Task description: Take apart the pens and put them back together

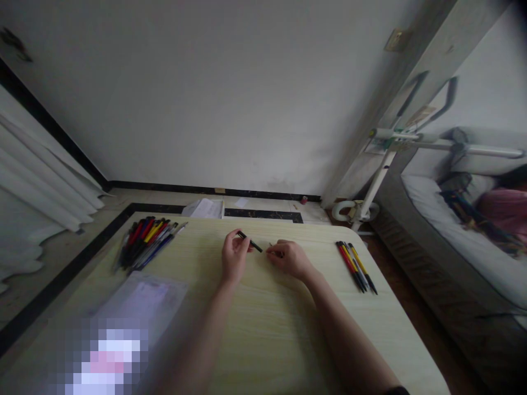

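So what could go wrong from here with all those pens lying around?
The left hand holds the dark pen in a light-looking pinch, so it might slip and roll. The loose pens on the right lie near the edge of the table; a bump could knock some off. The heaped pens on the left lie across one another, so pulling one out might scatter others.
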The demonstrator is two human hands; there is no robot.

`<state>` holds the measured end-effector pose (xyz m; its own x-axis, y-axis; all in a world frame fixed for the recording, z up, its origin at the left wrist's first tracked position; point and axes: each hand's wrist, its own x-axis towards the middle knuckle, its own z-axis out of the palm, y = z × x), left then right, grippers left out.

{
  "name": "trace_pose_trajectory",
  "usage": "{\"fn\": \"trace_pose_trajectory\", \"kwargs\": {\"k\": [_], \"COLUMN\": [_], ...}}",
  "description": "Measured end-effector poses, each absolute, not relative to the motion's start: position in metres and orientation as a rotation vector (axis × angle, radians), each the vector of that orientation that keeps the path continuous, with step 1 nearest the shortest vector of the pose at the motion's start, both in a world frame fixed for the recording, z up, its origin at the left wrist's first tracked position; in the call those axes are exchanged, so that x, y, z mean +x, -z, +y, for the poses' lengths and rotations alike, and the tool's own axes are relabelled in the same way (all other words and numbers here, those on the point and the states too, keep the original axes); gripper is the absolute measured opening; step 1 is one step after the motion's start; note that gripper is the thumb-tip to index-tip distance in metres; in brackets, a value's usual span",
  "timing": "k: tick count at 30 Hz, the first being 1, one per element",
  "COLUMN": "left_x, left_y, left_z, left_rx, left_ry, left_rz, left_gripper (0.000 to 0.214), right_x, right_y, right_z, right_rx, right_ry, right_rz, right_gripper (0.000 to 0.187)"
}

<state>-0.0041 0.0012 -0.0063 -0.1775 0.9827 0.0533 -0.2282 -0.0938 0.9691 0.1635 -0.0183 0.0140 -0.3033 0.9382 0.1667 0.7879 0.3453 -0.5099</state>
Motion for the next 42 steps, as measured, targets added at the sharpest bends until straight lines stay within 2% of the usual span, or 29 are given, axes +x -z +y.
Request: {"fn": "trace_pose_trajectory", "kwargs": {"k": [42], "left_x": [-0.0021], "left_y": [0.0077], "left_z": [-0.0030], "left_rx": [1.133], "left_ry": [-1.407], "left_rz": [1.091], "left_gripper": [0.051], "right_x": [0.1718], "right_y": [-0.0075], "right_z": [-0.0134], "right_rx": [-1.512], "right_ry": [-0.596], "right_rz": [-2.237], "right_gripper": [0.019]}}
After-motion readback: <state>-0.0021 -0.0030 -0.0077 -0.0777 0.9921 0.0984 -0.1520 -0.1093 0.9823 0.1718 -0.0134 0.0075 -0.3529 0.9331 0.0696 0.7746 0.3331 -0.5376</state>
